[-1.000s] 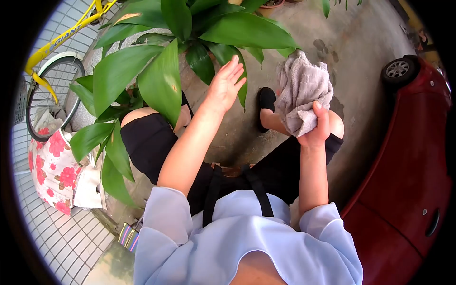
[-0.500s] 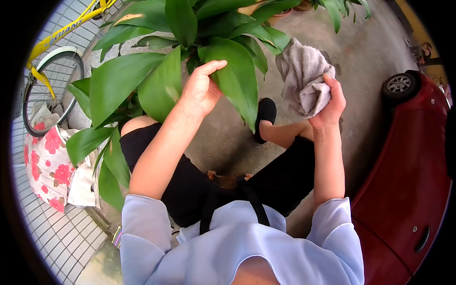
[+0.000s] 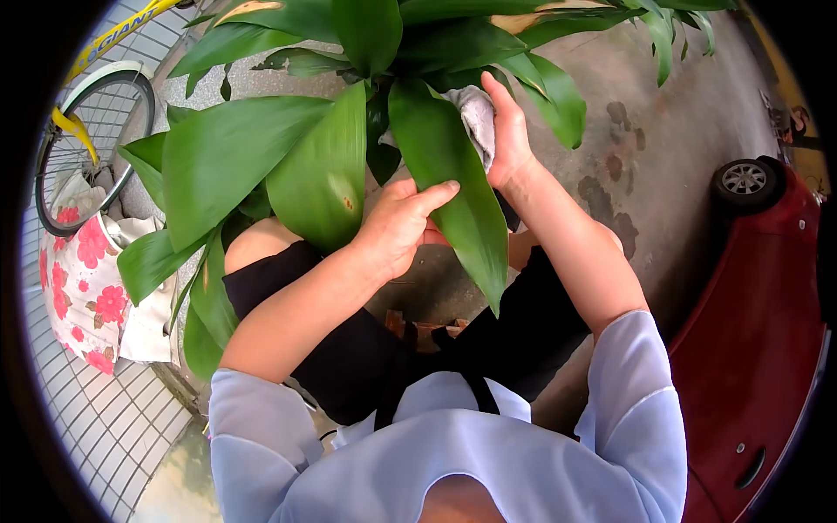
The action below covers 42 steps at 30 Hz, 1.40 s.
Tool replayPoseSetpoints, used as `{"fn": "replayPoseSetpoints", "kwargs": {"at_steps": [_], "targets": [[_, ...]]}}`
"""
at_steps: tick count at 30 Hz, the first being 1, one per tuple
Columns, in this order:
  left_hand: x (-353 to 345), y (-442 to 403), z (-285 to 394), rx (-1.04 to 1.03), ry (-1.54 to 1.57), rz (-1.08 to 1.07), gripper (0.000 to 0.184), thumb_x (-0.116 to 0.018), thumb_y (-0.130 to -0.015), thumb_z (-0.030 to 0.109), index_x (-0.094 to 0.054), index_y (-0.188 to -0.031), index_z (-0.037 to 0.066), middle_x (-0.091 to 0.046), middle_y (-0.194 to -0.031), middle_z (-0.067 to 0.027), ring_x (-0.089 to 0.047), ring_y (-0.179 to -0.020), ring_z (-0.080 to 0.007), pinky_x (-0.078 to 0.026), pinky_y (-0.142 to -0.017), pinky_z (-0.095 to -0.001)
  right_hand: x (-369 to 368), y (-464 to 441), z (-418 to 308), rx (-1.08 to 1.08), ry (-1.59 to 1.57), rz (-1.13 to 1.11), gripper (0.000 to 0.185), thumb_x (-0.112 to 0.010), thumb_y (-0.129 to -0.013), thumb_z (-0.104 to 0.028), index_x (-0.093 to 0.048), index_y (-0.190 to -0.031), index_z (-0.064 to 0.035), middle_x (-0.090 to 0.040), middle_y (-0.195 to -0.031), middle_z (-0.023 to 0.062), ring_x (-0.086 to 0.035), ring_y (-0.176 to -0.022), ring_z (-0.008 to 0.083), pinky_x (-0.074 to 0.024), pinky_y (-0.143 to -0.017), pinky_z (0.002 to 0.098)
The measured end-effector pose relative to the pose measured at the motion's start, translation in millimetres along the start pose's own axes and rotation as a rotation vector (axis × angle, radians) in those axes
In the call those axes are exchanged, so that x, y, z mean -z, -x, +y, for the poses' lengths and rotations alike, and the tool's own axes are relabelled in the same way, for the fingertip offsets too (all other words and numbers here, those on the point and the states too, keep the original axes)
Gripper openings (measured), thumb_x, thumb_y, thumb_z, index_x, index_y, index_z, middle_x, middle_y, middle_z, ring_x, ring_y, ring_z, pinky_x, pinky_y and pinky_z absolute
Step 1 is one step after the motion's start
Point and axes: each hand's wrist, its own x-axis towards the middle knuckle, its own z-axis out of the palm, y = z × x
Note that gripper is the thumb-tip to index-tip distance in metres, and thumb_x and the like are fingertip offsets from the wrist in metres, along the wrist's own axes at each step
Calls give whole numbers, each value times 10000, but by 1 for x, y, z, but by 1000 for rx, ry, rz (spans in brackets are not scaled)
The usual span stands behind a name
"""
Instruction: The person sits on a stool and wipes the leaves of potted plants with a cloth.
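A broad green leaf (image 3: 446,157) of a large potted-type plant hangs toward me, its tip pointing down. My left hand (image 3: 401,225) pinches this leaf about midway, thumb on top and fingers beneath. Behind the leaf's upper right side, a crumpled grey cloth (image 3: 476,118) shows partly. My right hand (image 3: 508,135) holds the cloth against the leaf's back, with the thumb raised along the right edge; its other fingers are hidden. Just left of my left hand hangs another wide leaf (image 3: 323,179) with a small brown spot.
A dark red car (image 3: 750,349) stands along the right. At left are a yellow bicycle (image 3: 77,131) and a floral-patterned cover (image 3: 87,296) on white tiles. Dark wet patches (image 3: 615,192) mark the concrete floor. My knees frame the space below the leaf.
My right hand has brought the cloth leftward from open air to behind the leaf. My left hand has shifted down the leaf toward its tip.
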Motion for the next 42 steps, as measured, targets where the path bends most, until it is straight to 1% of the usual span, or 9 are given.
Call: {"fn": "replayPoseSetpoints", "kwargs": {"at_steps": [8, 12, 21, 24, 31, 34, 36, 38, 42], "targets": [[3, -6, -16, -2, -86, 22, 225, -569, -928, 221, -620, -1040, 33, -659, -952, -49, -650, -828, -137, -552, -707, -316, 4, -48, -2, 91, 81, 183, 529, -491, -886, -512, -589, -1099, -37, -665, -941, 150, -640, -792, 296, -535, -741, 410], [7, -6, -11, -80, -114, 64, 226, -567, -929, 219, -618, -1037, 27, -657, -949, -49, -647, -834, -138, -548, -691, -317, -3, -44, 4, 67, 98, 138, 380, -554, -886, -412, -634, -892, -40, -674, -824, 124, -644, -681, 252, -551, -624, 376], [11, -8, -7, -163, -159, -8, 260, -564, -931, 242, -617, -1031, 7, -672, -910, -70, -655, -735, -149, -542, -618, -290, -21, 41, 11, 114, 221, 42, 315, -568, -897, -255, -575, -1102, -16, -643, -1005, 99, -624, -878, 187, -517, -793, 320], [3, -6, -9, -122, -136, -27, 276, -563, -927, 228, -623, -923, -41, -662, -819, -102, -647, -654, -167, -548, -545, -289, -21, 57, 0, 136, 574, 131, 311, -557, -889, -213, -555, -1119, -2, -626, -1013, 89, -603, -871, 170, -499, -764, 293], [0, -11, -33, -59, -21, -78, 251, -558, -926, 219, -608, -968, -24, -666, -838, -112, -650, -677, -195, -558, -610, -320, -41, 115, -28, 958, 1392, 344, 263, -503, -866, -124, -575, -1062, 34, -583, -987, 78, -549, -783, 110, -460, -707, 274], [-5, -5, -33, -99, 6, -64, 204, -549, -898, 135, -593, -1034, -10, -639, -953, -91, -619, -811, -165, -517, -686, -298, -67, 107, 2, 818, 1618, 122, 225, -538, -798, -106, -598, -972, 24, -616, -835, 102, -578, -687, 193, -476, -661, 307], [-1, -9, -42, -181, 7, -6, 204, -540, -877, 89, -590, -1050, -7, -617, -999, -72, -588, -874, -140, -485, -731, -288, -53, 89, 25, 664, 1964, -52, 366, -515, -784, -211, -596, -1054, 23, -628, -952, 216, -608, -848, 332, -496, -795, 401], [-2, 0, -42, -153, 56, 12, 231, -537, -851, 51, -583, -1071, -2, -595, -1009, -43, -552, -892, -109, -442, -765, -279, -38, 72, 30, 249, 1865, -108, 471, -441, -812, -313, -589, -1112, 18, -593, -1098, 266, -534, -1049, 415, -447, -917, 449], [5, 2, -39, -77, 86, -115, 234, -556, -908, 113, -567, -1111, -2, -603, -1059, -43, -562, -961, -118, -446, -854, -296, -27, 39, 24, 103, 1714, -43, 484, -428, -868, -331, -575, -1173, 14, -454, -1337, 233, -475, -1192, 370, -378, -1003, 377]]}}
